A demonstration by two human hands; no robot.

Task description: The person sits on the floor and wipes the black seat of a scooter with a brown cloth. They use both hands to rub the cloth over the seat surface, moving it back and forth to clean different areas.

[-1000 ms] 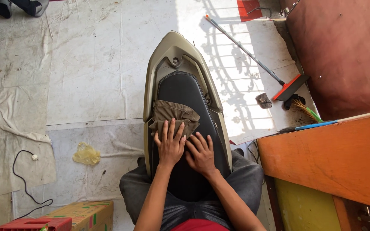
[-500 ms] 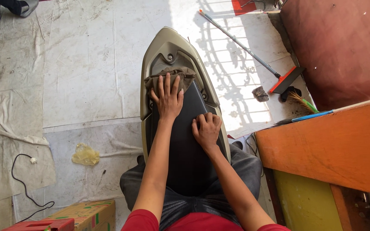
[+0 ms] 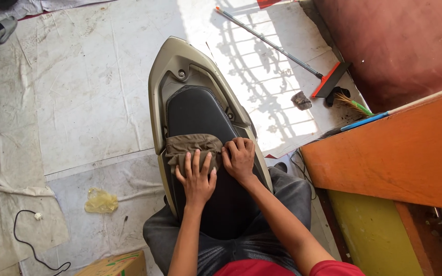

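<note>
I sit astride a scooter tail with a black seat [image 3: 195, 110] and olive-grey body panels [image 3: 155, 87]. A brown-olive cloth [image 3: 188, 145] lies across the middle of the seat. My left hand [image 3: 196, 176] presses flat on the cloth's near edge, fingers spread. My right hand [image 3: 240, 159] rests on the seat just right of the cloth, fingers curled and touching its right edge.
A long-handled squeegee with a red head [image 3: 328, 81] lies on the white floor sheet at upper right. An orange and yellow counter [image 3: 384, 163] stands close on the right. A yellow crumpled bag [image 3: 100, 200], a black cable [image 3: 24, 240] and a cardboard box [image 3: 116, 265] lie at lower left.
My left hand has drawn the cloth back from the far end of the seat toward me. My right hand has moved up beside it.
</note>
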